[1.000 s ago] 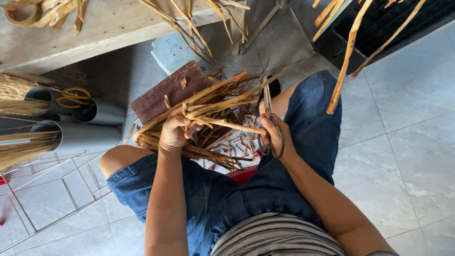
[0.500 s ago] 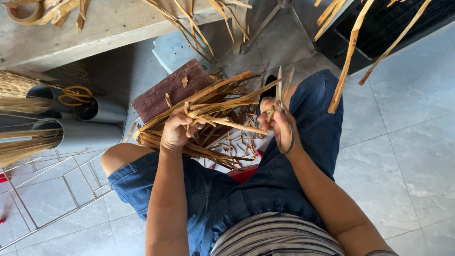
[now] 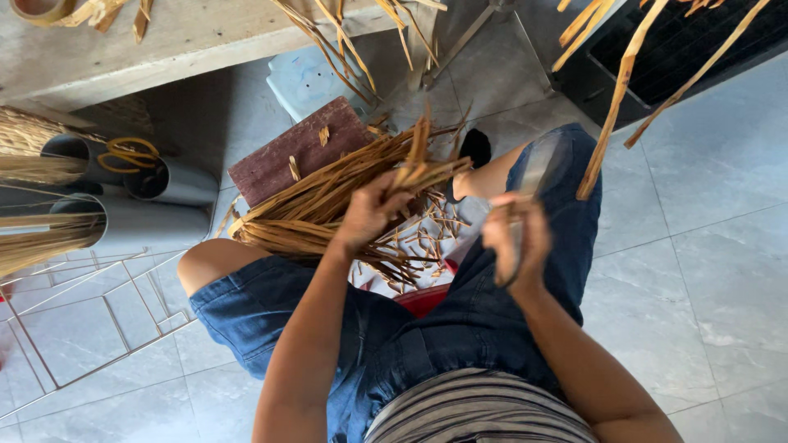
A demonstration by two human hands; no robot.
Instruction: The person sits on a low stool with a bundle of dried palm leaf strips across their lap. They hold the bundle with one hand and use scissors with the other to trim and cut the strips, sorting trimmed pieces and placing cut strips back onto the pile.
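Between left-hand fingers (image 3: 379, 199), bundle of strips (image 3: 328, 193)

Grey tiled floor (image 3: 706, 246) carries a brown wooden block (image 3: 295, 152); grey pipes (image 3: 139, 197) lie left of it, a pale plastic stool (image 3: 308, 78) behind it.

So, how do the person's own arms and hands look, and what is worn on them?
Both arms are bare from the elbow down, with no sleeves in view. The left hand and the right hand wear no gloves, and no rings, watch or bracelet can be made out; the right hand is blurred. The person wears blue denim shorts and a striped top.
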